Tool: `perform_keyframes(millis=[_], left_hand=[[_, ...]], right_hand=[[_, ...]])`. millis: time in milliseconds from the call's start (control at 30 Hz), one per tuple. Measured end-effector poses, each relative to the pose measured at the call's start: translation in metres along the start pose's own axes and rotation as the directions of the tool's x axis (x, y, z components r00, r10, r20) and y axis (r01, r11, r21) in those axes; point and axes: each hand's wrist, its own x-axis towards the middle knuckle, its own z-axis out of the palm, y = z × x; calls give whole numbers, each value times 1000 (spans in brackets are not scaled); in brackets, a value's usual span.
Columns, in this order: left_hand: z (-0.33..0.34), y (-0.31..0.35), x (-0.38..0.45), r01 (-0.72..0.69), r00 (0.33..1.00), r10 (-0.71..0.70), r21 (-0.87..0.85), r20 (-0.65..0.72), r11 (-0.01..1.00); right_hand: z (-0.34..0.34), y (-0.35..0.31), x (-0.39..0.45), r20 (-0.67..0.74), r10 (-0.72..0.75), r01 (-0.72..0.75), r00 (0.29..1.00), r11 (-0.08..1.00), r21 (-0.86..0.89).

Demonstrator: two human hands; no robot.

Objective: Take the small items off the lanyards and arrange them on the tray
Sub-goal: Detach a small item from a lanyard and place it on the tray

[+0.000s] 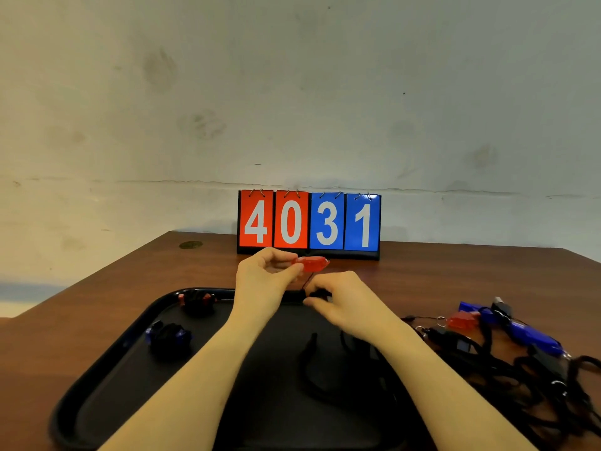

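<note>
Both grips closed: left hand (pixel 265 275) pinches light, rigid red item (pixel 310 264), right hand (pixel 338 299) pinches black clasp (pixel 320 293) below it; thin cord (pixel 307 281) between looks limp, snag-prone.

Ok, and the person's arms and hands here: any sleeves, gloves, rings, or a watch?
None visible. The left hand and right hand are bare, without gloves, rings or a watch. Both forearms are uncovered down to the bottom edge of the head view, with no sleeve showing.

Glossy black tray (pixel 97 369), seemingly plastic; wooden table (pixel 455 265)
</note>
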Motion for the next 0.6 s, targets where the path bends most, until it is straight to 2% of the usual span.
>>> perform_keyframes(millis=[133, 333, 400, 600], left_hand=[[0, -3, -1, -75, 995, 65, 139, 80, 987], [2, -1, -5, -157, 966, 107, 203, 237, 967], [2, 0, -5, -132, 962, 82, 180, 261, 975], [1, 0, -4, -58, 949, 5, 159, 315, 986]], right_hand=[[-8, -1, -2, -76, -109, 104, 991, 992, -75], [-14, 10, -3, -251, -204, 177, 946, 976, -129], [-14, 14, -3, -295, -184, 168, 938, 983, -77], [-18, 18, -4, -352, 9, 77, 936, 970, 229]])
